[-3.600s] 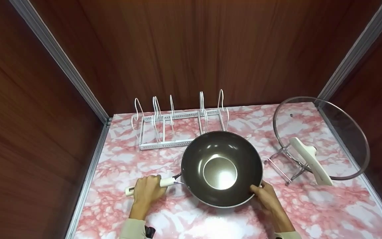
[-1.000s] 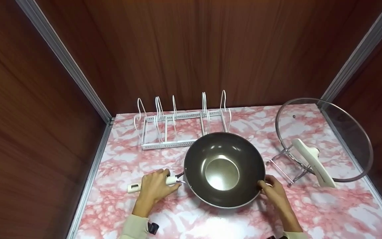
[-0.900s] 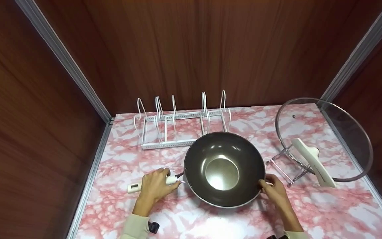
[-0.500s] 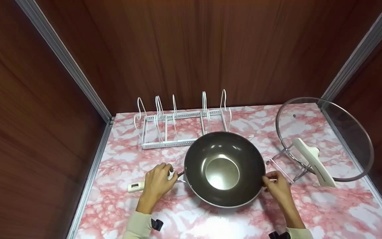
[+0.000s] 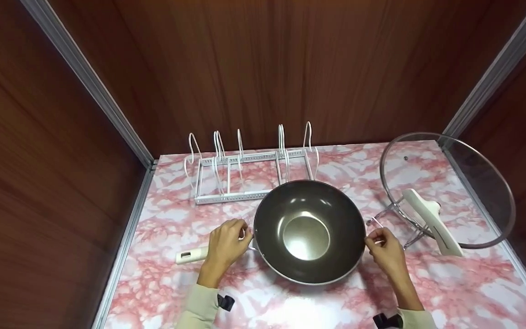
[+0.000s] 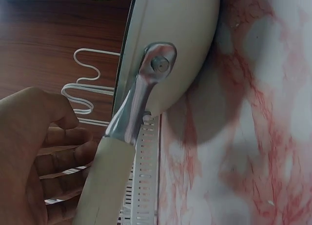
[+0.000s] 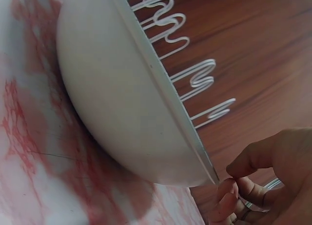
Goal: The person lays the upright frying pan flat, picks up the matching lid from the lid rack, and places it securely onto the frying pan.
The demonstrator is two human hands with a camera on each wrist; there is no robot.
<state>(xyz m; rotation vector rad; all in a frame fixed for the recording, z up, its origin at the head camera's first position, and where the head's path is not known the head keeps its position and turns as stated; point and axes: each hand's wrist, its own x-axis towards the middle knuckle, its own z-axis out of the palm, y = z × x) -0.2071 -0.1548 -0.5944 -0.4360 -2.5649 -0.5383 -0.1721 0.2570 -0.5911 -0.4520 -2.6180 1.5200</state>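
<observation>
- Wok [image 5: 306, 237] stands upright on the marbled red-and-white tabletop [image 5: 162, 292], between the two hands; dark interior uppermost, outer wall pale in both wrist views.
- Its cream handle [image 5: 193, 255] extends toward the person's left and carries a metal bracket [image 6: 141, 96] riveted to the outer wall.
- Left hand [image 5: 225, 243]: released, fingers loosely bent. Positioned at the wok's left side, over the inner end of the handle, and hiding part of it from the head camera. In the left wrist view the thumb stands apart from the handle and the fingers lie just beside it; whether a finger brushes it cannot be told.
- Right hand [image 5: 388, 253]: released, fingers loosely curled, tips of thumb and forefinger close together. Positioned at the wok's right side, fingertips just beside the rim; light contact cannot be ruled out.
- White wire rack [image 5: 231, 198] stands behind and to the left of the wok, upright dividers raised; the wok hides the right part of its front bar from the head camera.
- Glass lid [image 5: 468, 192] leans tilted in a metal stand [image 5: 383, 213] to the right of the wok, near the right hand; its cream grip [image 5: 432, 221] faces the wok side.
- Dark band [image 5: 225, 302] noted at the left sleeve.
</observation>
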